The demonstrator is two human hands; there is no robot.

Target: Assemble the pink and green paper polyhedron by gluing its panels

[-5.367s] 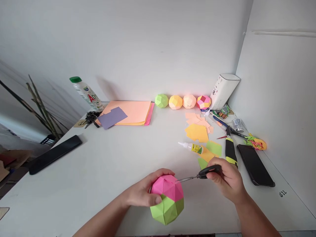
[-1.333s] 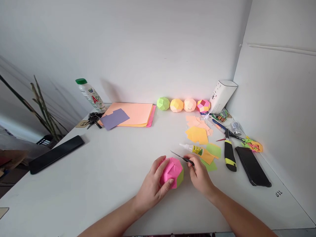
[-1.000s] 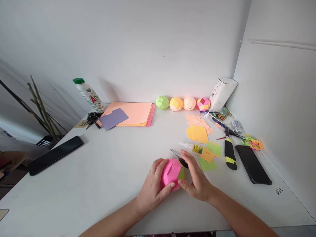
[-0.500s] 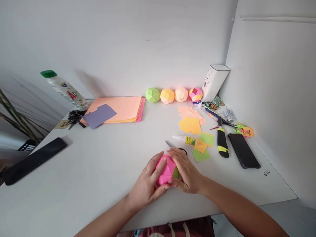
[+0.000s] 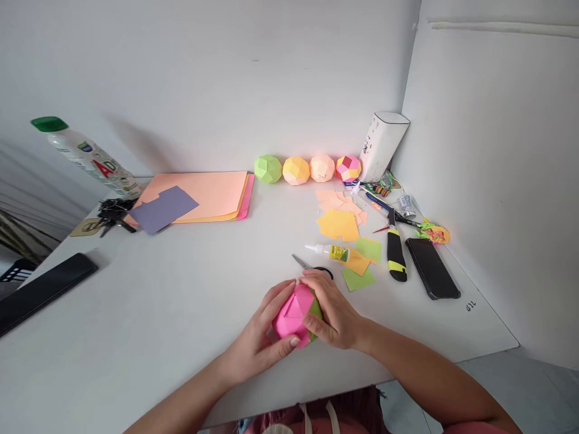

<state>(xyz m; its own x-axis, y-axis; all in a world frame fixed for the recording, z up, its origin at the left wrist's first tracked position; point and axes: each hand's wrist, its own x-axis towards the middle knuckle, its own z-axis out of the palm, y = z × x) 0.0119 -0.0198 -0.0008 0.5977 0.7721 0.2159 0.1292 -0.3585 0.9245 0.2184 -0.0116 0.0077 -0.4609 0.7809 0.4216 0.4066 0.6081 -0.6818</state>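
Observation:
A faceted paper ball, pink with a green part on its right side, sits low over the white table between both hands. My left hand cups it from the left and below, thumb on the pink face. My right hand wraps it from the right, fingers over its top. Small scissors lie on the table just behind my right hand, untouched. A glue bottle lies a little farther back.
Several finished paper balls line the back wall beside a white box. Paper squares, a utility knife and a phone lie to the right. Coloured sheets, keys, a bottle and a black case are left.
My right hand put the scissors down on the table and closed onto the ball alongside the left hand. The view swung right and down.

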